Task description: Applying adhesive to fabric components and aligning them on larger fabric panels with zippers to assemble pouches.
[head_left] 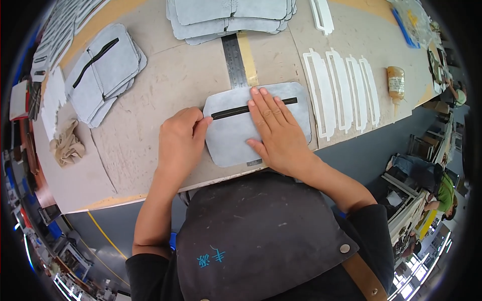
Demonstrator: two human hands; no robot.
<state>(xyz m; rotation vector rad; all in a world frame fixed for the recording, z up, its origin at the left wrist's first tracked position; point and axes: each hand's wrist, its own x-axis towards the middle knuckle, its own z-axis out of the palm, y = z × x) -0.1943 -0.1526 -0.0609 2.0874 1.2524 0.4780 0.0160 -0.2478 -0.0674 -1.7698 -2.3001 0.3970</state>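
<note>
A light grey, round-cornered panel (228,143) lies flat near the table's front edge, with a long black zipper strip (233,111) across its upper half. My left hand (182,135) is closed, thumb and forefinger pinched at the panel's left edge by the zipper's end. Its other fingers are curled under and partly hidden. Palm down, my right hand (278,128) rests flat on the panel's right half with its fingers stretched out, covering part of the zipper. Beneath the panel runs a steel ruler (234,62), beside a strip of yellow tape (247,60).
Stacked grey panels stand at the far middle (201,12) and at the left (113,60). A crumpled beige cloth (68,144) lies at the left. Several white slotted frames (321,95) are lined up right of the panel, before a small amber bottle (395,83). Other people sit further right.
</note>
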